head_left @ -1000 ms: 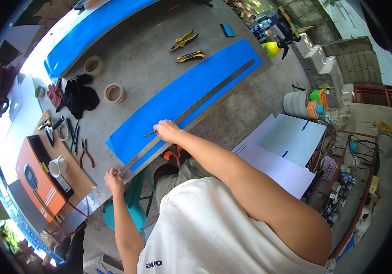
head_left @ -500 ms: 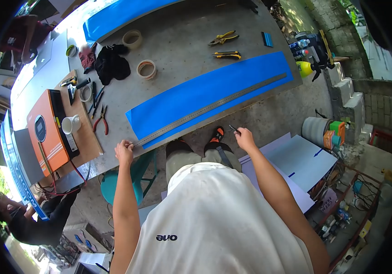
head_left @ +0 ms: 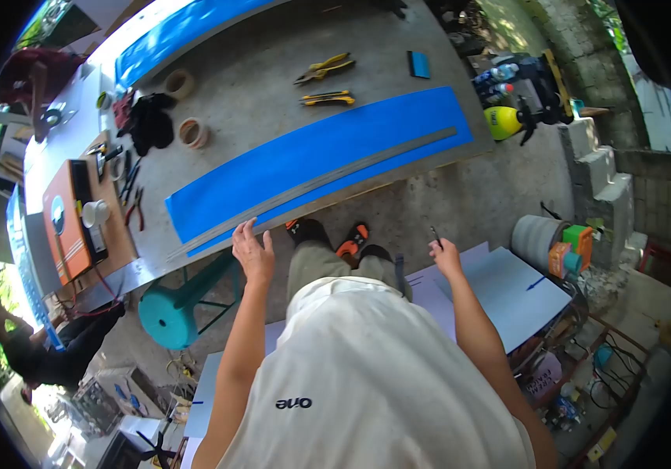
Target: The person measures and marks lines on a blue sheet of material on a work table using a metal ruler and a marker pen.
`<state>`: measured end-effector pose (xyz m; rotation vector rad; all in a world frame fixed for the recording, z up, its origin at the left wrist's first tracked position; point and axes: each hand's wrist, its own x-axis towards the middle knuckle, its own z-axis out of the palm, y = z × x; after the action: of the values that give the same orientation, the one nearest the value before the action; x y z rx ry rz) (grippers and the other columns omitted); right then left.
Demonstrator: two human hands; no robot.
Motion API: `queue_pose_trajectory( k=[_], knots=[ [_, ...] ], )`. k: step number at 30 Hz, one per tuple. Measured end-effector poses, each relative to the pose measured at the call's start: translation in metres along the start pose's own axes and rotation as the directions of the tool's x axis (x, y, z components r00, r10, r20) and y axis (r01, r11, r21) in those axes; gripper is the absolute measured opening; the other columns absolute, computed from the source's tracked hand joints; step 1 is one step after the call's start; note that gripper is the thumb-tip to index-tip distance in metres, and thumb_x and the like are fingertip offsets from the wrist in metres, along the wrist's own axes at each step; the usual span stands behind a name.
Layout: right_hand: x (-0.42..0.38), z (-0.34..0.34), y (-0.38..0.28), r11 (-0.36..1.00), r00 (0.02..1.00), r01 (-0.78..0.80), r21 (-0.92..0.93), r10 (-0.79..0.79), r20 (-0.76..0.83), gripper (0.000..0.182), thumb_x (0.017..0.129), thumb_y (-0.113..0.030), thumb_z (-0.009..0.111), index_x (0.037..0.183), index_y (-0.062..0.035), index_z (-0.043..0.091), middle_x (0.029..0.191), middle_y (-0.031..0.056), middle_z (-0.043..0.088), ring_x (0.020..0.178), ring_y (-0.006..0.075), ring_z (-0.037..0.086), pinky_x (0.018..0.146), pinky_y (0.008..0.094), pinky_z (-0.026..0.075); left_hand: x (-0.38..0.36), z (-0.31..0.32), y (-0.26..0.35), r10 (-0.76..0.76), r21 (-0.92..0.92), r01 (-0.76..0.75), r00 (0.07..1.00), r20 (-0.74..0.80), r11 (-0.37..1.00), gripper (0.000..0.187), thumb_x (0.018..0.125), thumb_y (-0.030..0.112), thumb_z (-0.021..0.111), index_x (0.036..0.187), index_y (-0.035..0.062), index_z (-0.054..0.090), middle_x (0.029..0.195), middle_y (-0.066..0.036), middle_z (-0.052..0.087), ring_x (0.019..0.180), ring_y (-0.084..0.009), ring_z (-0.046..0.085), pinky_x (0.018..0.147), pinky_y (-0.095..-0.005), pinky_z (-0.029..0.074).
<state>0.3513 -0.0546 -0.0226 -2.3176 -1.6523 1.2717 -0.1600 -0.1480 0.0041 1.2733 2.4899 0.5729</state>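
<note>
A long steel ruler (head_left: 351, 166) lies along a strip of blue sheet (head_left: 312, 148) near the table's front edge. My left hand (head_left: 252, 252) is open at the edge of the strip, its fingers stretched out and their tips right at the ruler. Away from the table, over the ground to the right, my right hand (head_left: 446, 255) is closed around a thin, dark pen-like tool (head_left: 434, 234) that points up past the fingers.
Beyond the strip lie yellow-handled pliers (head_left: 324, 69), a yellow utility knife (head_left: 328, 99) and a blue squeegee (head_left: 419, 64). Tape rolls (head_left: 193, 133), a black cloth (head_left: 150, 123) and an orange box (head_left: 68, 223) occupy the left. A teal stool (head_left: 167, 316) stands below; a person (head_left: 58, 344) is at far left.
My left hand has shifted from the ruler's left end rightward along it, and its fingers have opened. My right hand has moved right and slightly down with the tool. The view has shifted.
</note>
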Motion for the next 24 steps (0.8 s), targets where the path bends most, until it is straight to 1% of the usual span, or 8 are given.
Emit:
queue_pose_trajectory(
  k=[2,5,6,9,13,19,23,24],
  knots=[
    [0.017,-0.024,-0.018,0.999,0.998,0.05,0.002,-0.049,-0.027,0.018,0.104,-0.016,0.061,0.107,-0.0045,0.075,0.083,0.009,0.076,0.076,0.022,0.072,0.073,0.0388,0.056,-0.005,0.018,0.04,0.057,-0.036,-0.053,0.993,0.107,0.998,0.064,0.096,0.022,0.076,0.154,0.0168,0.05,0.155,-0.019,0.044,0.147,-0.0406,0.041,0.117,-0.0585,0.035],
    [0.051,-0.052,-0.025,0.995,0.994,0.104,0.005,-0.104,-0.045,0.017,0.103,-0.016,0.062,0.106,-0.0048,0.075,0.086,0.0101,0.076,0.082,0.0251,0.073,0.078,0.0402,0.056,-0.006,0.041,0.086,0.144,0.003,-0.147,0.973,0.182,0.989,0.07,0.095,0.023,0.076,0.158,0.0186,0.047,0.162,-0.019,0.037,0.152,-0.0421,0.034,0.122,-0.0618,0.03],
    [0.061,-0.056,-0.032,0.992,0.992,0.123,0.024,-0.123,-0.024,0.017,0.102,-0.017,0.064,0.106,-0.0052,0.075,0.089,0.0112,0.077,0.086,0.0274,0.075,0.081,0.0413,0.056,-0.003,0.05,0.096,0.136,-0.014,-0.136,0.964,0.23,0.991,0.076,0.094,0.024,0.077,0.161,0.0204,0.043,0.167,-0.018,0.029,0.157,-0.0421,0.027,0.124,-0.0657,0.025],
    [0.078,-0.077,-0.055,0.996,0.997,0.069,0.05,-0.068,-0.031,0.016,0.102,-0.015,0.065,0.108,-0.0049,0.075,0.092,0.0118,0.078,0.089,0.0283,0.075,0.082,0.0416,0.056,0.011,0.071,0.123,0.19,0.031,-0.206,0.942,0.276,0.978,0.08,0.092,0.023,0.078,0.163,0.0215,0.041,0.168,-0.017,0.027,0.158,-0.0416,0.025,0.124,-0.0673,0.024],
    [0.092,-0.102,-0.075,0.985,0.982,0.166,-0.045,-0.17,-0.084,0.015,0.099,-0.015,0.069,0.108,-0.0065,0.078,0.097,0.0133,0.079,0.09,0.0304,0.075,0.082,0.0428,0.056,0.027,0.099,0.154,0.219,0.028,-0.241,0.922,0.319,0.97,0.085,0.091,0.023,0.079,0.165,0.0216,0.038,0.171,-0.016,0.022,0.16,-0.0428,0.022,0.121,-0.0733,0.027],
    [0.15,-0.148,-0.088,0.975,0.968,0.221,0.024,-0.216,-0.127,0.012,0.093,-0.011,0.077,0.104,-0.0056,0.077,0.094,0.0118,0.076,0.084,0.0277,0.072,0.076,0.0395,0.055,0.036,0.118,0.199,0.116,0.106,-0.156,0.941,0.317,0.982,0.089,0.091,0.024,0.079,0.168,0.0241,0.034,0.173,-0.018,0.021,0.159,-0.0467,0.022,0.115,-0.0764,0.032],
    [0.218,-0.186,-0.105,0.901,0.896,0.431,-0.056,-0.434,-0.094,0.013,0.094,-0.009,0.076,0.105,-0.0042,0.077,0.097,0.0125,0.074,0.087,0.0296,0.072,0.078,0.0402,0.056,0.037,0.14,0.219,-0.01,0.17,-0.037,0.963,0.269,0.985,0.084,0.095,0.029,0.077,0.168,0.0255,0.034,0.173,-0.015,0.018,0.16,-0.0455,0.018,0.115,-0.0796,0.029],
    [0.232,-0.198,-0.12,0.899,0.9,0.427,-0.095,-0.433,-0.053,0.013,0.093,-0.009,0.076,0.106,-0.0042,0.077,0.097,0.0129,0.073,0.088,0.0303,0.072,0.079,0.0409,0.056,0.037,0.146,0.222,-0.029,0.194,-0.021,0.968,0.249,0.981,0.08,0.098,0.032,0.074,0.168,0.0265,0.036,0.173,-0.015,0.02,0.16,-0.0457,0.019,0.115,-0.0799,0.029]
  ],
)
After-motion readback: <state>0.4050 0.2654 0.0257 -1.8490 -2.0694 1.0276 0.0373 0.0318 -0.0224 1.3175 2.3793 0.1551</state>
